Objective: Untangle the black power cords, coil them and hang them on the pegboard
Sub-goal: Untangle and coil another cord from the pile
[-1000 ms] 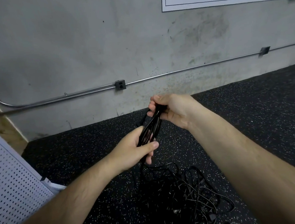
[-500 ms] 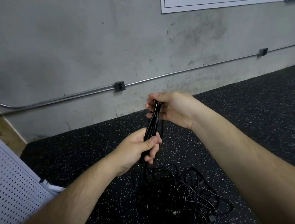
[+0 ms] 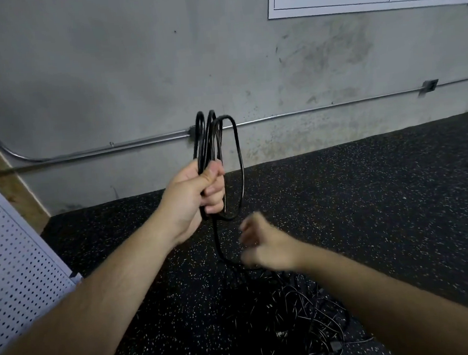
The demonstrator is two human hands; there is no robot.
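- The main risk, as it seems, is in the free strand (image 3: 218,243) that hangs from the coil (image 3: 210,140) down to the tangle (image 3: 293,310) on the floor (image 3: 396,192). If it is pulled upward while it is caught among the other cords, a knot may tighten, or the whole pile may be dragged along.
- A second risk is the coil itself. One loop stands out wider than the others, on the right side. If the left hand (image 3: 193,197) loosens its grip, this loop could slip out and the coil could open.
- Nothing binds the loops together, so they may also fall apart on the way to the pegboard (image 3: 13,264), which is at the left edge, well apart from the coil.
- The fingers (image 3: 214,191) of the left hand are curled tightly round the lower part of the coil, with the thumb pressed over them. The loops rise above the fist, in front of the grey wall, and a short bend shows below it.
- The right hand (image 3: 266,244) is lower and blurred. Its fingers look loosely curled, but it cannot be told whether they pinch the strand or hold nothing.
- The strand passes just beside the right hand, on its left, and seems to go behind it before it joins the tangle, which lies on the floor under the right forearm.
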